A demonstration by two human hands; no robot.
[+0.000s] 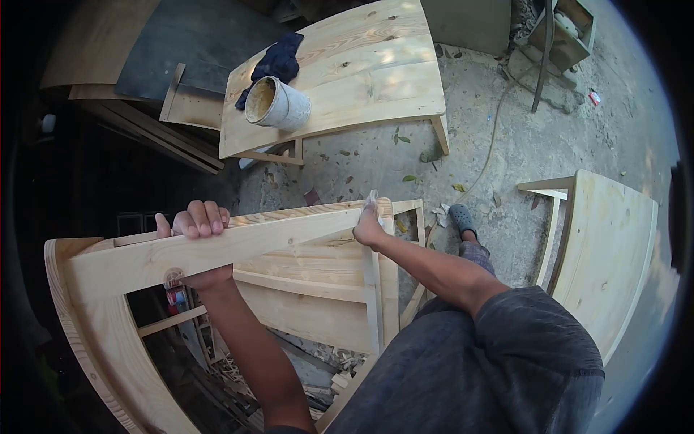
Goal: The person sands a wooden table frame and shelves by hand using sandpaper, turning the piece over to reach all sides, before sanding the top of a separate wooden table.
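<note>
We have left hand (196, 220) curled over top rail of pale unfinished pine table frame (217, 253), tipped on side before us. Stiff, bulky, likely heavy: grip rails. Right hand (367, 228) pinches small pale pad (373, 199) against rail.

My left hand (196, 221) is curled, fingers hooked over and knuckles up — arm stretched forward. My right hand (367, 228) reaches out, fingers pinched together — wrist bent slightly.

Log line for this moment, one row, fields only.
left hand: gripping top rail of wooden frame | right hand: pressing pale pad on rail | bucket: on far table
</note>
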